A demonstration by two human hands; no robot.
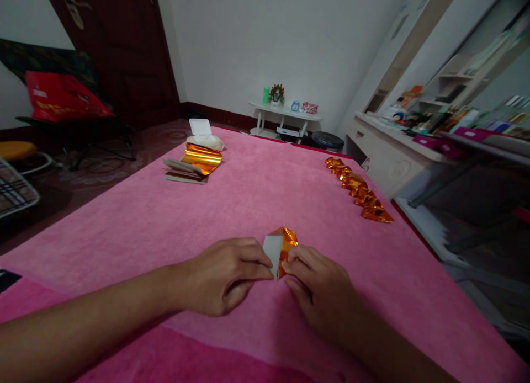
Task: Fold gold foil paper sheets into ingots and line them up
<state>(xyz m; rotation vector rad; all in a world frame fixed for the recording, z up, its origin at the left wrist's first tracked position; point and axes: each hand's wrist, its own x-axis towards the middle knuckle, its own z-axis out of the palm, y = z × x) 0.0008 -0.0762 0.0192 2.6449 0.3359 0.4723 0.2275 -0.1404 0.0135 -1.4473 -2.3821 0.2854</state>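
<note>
From the head view, I have the half-folded foil paper (272, 246) in front of me on the pink cloth (265, 190), between my two hands. My left hand (226, 275) is mostly closed, fingertips holding the grey side at its near edge; my right hand (321, 292) is curled in, fingers pinching the gold side. I judge this piece partly folded, with its grey face showing. Over to the right, the row of folded gold pieces (355, 185) looks finished. At far left, the loose foil sheets (202, 158) seem unfolded, so I'd count them as left to do.
</note>
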